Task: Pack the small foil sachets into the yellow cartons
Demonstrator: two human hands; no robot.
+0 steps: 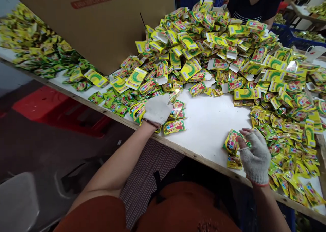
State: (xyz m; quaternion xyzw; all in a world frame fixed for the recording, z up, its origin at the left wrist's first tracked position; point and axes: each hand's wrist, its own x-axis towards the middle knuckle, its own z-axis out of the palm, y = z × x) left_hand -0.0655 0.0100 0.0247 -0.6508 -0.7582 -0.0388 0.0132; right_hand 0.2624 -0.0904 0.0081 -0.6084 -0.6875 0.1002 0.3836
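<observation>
My left hand [158,108], in a white knit glove, lies on top of a small stack of yellow-green candy sachets [175,118] near the table's front edge, fingers curled down over them. My right hand [254,155], in a fingerless knit glove, pinches a bundle of the same sachets [231,142] between thumb and fingers just above the white table top [209,123]. One more sachet [234,162] lies under that bundle.
A big heap of flat yellow-green cartons and sachets [211,45] covers the back and right of the table. A cardboard box [102,24] stands at the back left. Another person in a dark top [254,6] stands behind the heap. Blue crates [292,36] sit at far right.
</observation>
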